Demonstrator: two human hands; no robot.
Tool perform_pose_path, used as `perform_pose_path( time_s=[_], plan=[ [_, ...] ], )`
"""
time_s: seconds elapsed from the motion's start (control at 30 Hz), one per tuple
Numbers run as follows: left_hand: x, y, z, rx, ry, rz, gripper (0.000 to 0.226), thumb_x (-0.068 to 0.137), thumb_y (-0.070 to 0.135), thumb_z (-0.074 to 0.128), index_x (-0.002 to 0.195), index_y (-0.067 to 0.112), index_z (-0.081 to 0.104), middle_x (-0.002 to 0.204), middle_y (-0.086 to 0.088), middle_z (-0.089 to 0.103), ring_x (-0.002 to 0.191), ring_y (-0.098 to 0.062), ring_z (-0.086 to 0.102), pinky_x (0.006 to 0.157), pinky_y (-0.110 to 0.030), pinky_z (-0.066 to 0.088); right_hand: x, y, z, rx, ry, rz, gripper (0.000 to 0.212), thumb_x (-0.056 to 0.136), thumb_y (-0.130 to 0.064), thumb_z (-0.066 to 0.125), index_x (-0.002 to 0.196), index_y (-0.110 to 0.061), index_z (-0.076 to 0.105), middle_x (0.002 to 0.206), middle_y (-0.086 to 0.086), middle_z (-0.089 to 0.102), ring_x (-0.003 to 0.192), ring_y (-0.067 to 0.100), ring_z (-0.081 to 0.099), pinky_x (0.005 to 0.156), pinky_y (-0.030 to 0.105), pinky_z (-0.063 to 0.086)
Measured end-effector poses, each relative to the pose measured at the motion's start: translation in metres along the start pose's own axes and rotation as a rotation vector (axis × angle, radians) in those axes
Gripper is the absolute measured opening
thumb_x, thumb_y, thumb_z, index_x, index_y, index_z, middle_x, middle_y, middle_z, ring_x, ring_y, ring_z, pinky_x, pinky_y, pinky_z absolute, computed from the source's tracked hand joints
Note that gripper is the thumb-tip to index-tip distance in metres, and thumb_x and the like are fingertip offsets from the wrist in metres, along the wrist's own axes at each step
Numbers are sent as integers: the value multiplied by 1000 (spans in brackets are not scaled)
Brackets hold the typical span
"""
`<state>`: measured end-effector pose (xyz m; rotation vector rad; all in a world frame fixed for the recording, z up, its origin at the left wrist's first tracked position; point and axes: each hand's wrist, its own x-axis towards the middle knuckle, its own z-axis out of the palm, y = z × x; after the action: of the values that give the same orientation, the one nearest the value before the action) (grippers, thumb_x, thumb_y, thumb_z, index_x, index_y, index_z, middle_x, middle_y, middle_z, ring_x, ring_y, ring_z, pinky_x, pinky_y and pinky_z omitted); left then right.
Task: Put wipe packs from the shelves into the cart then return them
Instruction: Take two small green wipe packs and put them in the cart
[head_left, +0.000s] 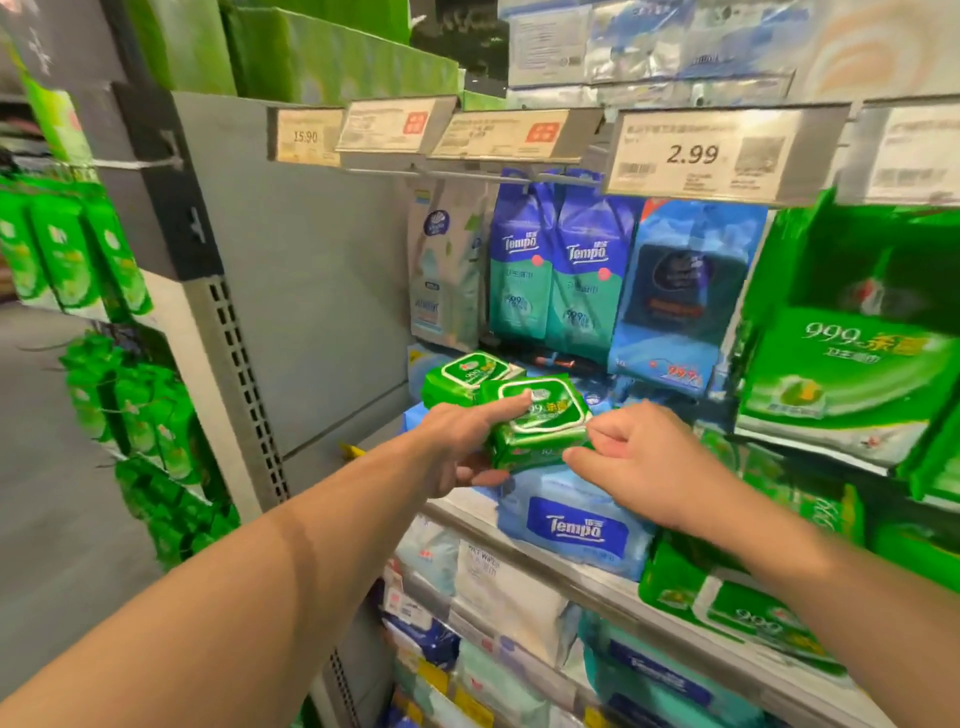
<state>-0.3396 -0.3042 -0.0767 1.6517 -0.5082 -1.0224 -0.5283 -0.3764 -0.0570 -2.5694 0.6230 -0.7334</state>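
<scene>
A small green wipe pack (540, 423) is held over the shelf, above a blue Tempo pack (576, 525). My left hand (467, 441) grips its left end, one finger on top and the thumb underneath. My right hand (634, 452) pinches the pack's right edge with curled fingers. A second green wipe pack (462, 376) lies on the shelf just behind the held one. The cart is out of view.
Upright blue Tempo bags (561, 270) and a blue pack (680, 291) stand at the shelf back. Large green packs (847, 364) fill the right side. Price tags (691, 153) hang overhead. A grey side panel (311, 291) bounds the shelf on the left, with lower shelves of packs below.
</scene>
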Motion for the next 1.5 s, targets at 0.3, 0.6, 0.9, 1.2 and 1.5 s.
perform_pose_path(
  time_s=[0.3,0.6,0.9,1.2,1.5],
  plan=[
    [-9,-6,-69,-257,-63,314,58,80,22,81,125,10,48,99,-4,77,81,-19,74,64,-36,58,30,-18,24,18,250,76,54,83,-17,69,53,-17,23,50,-3,20,52,14,23,53,33,26],
    [-13,-18,-157,-366,12,349,50,75,22,80,117,16,54,104,-10,77,79,-23,76,61,-36,60,144,-11,64,-106,49,393,28,83,-34,68,106,-18,67,112,6,71,111,26,63,93,30,47],
    [-10,-31,-203,-370,17,347,65,69,25,82,126,15,53,107,-10,76,84,-25,75,60,-34,58,194,-7,74,45,-416,734,49,76,-43,81,103,-7,60,88,8,61,72,18,52,56,25,37],
    [-5,-36,-198,-305,-7,293,71,64,28,89,125,16,56,110,-9,76,90,-27,75,66,-38,58,201,-20,80,108,-575,864,40,78,-44,80,97,-12,65,111,11,72,87,24,65,65,26,45],
    [-11,-40,-189,-240,-49,263,60,71,21,84,123,13,54,108,-9,76,89,-25,74,68,-40,58,194,-32,78,205,-475,809,42,80,-34,80,106,-7,61,99,11,71,83,21,64,70,26,48]
  ],
)
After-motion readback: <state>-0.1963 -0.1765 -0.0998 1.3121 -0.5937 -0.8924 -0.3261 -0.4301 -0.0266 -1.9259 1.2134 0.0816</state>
